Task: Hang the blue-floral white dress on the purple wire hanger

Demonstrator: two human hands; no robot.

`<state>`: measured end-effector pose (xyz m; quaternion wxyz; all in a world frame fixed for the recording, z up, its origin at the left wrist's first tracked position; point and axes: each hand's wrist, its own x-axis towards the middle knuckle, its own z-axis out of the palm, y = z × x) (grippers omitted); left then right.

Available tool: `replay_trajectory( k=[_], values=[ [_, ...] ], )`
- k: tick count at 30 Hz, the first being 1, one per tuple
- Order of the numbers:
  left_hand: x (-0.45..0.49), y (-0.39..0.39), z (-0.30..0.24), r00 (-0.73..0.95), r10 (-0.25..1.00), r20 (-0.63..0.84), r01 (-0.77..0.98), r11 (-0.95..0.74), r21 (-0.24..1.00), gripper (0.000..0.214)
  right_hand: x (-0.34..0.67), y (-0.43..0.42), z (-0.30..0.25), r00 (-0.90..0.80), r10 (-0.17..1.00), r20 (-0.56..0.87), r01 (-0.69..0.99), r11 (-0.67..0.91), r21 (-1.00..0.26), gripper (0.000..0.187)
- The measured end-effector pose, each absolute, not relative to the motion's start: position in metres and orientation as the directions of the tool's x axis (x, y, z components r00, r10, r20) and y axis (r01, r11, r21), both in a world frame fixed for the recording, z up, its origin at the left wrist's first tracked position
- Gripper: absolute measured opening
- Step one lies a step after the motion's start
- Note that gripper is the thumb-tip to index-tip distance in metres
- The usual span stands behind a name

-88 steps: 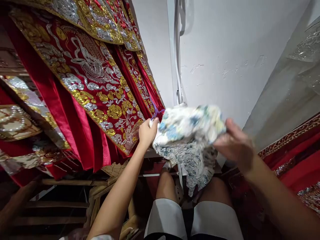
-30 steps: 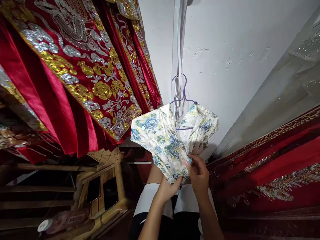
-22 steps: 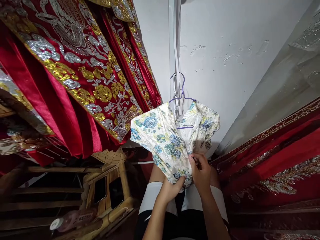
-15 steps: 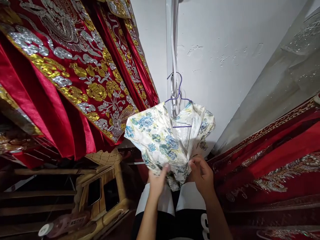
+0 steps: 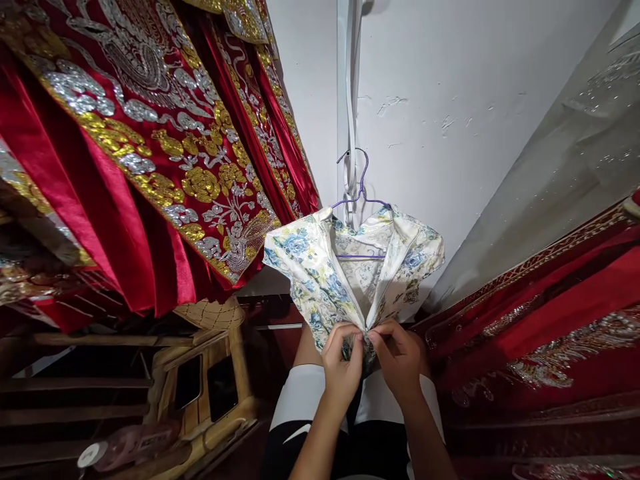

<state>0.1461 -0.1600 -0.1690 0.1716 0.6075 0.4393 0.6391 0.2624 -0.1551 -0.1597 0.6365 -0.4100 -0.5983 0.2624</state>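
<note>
A white dress (image 5: 320, 287) with blue and green flowers hangs on a purple hanger (image 5: 361, 180), its front parted in a V that shows the lining. At the bottom of that V, my left hand (image 5: 343, 357) pinches one edge of the opening. My right hand (image 5: 397, 357) pinches the other edge, and the fingertips of both hands nearly meet there. A zipper appears to run along the edges, but its slider is hidden by my fingers. The lower part of the dress hangs behind my hands.
Red garments (image 5: 200, 180) with gold and silver sequins hang at the left. More red embroidered cloth (image 5: 550, 333) is at the right. Lower left stands a bamboo frame (image 5: 240, 373) with a pink bottle (image 5: 130, 447). A pale strap (image 5: 349, 87) runs down the white wall (image 5: 450, 80).
My left hand has moved up and right from the dress's lower left to the bottom of the opening. The neckline is spread wider and more even. My right hand stays pinched there.
</note>
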Motion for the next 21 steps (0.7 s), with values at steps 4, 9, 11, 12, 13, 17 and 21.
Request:
replay_trajectory(
  k=[4,9,11,12,13,17,21],
  values=[
    [0.151,-0.158,-0.168,-0.179,0.709,0.682,0.294,-0.623,0.725,0.009,0.263,-0.158,-0.161,0.201,0.830,0.521,0.153,0.498,-0.853,0.018],
    [0.149,-0.161,-0.170,-0.208,0.776,0.595,0.301,-0.528,0.794,0.008,0.257,-0.160,-0.160,0.210,0.856,0.473,0.131,0.455,-0.881,0.022],
    [0.146,-0.162,-0.169,-0.197,0.791,0.580,0.287,-0.519,0.805,0.003,0.255,-0.160,-0.158,0.204,0.848,0.489,0.148,0.467,-0.872,0.022],
    [0.144,-0.162,-0.168,-0.181,0.799,0.573,0.273,-0.519,0.810,0.001,0.254,-0.160,-0.156,0.200,0.841,0.503,0.158,0.479,-0.863,0.022],
    [0.142,-0.162,-0.167,-0.161,0.809,0.565,0.259,-0.518,0.815,0.001,0.254,-0.159,-0.154,0.196,0.831,0.520,0.170,0.494,-0.853,0.021],
    [0.134,-0.164,-0.164,-0.091,0.852,0.516,0.205,-0.491,0.847,0.005,0.262,-0.142,-0.140,0.122,0.779,0.615,0.276,0.569,-0.775,0.021],
    [0.133,-0.164,-0.166,-0.108,0.868,0.484,0.150,-0.467,0.871,0.006,0.276,-0.095,-0.103,-0.014,0.674,0.739,0.416,0.675,-0.609,0.025]
  ],
)
